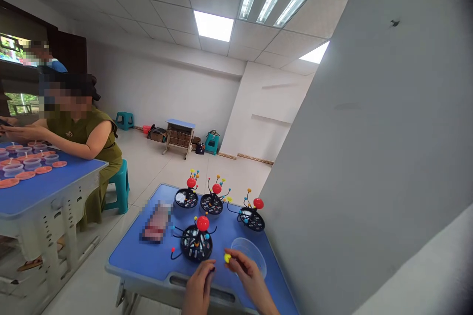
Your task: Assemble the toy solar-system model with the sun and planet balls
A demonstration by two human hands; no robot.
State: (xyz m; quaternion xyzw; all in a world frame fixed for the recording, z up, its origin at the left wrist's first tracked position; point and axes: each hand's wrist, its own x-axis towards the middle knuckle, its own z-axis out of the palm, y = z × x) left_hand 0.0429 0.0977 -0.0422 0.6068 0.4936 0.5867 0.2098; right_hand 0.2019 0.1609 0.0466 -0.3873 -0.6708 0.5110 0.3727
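Observation:
Between the thumb and fingers of my right hand (248,271) is a small yellow ball (227,258), pinched above the blue desk (148,262). My left hand (199,283) is closed at the desk's near edge, and a small dark bit shows at its fingertips, too small to name. Just beyond that hand stands a solar system model (196,245) with a round black base, a red ball on top and small coloured balls on curved black arms. A clear plastic bowl (251,252) sits partly behind my right hand.
Three similar models stand farther back: one at the left (186,198), one in the middle (212,204), one near the wall (252,219). A blurred packet (157,224) lies on the left. The grey wall (369,157) borders the desk's right side. A seated person (88,133) is at another table (70,177).

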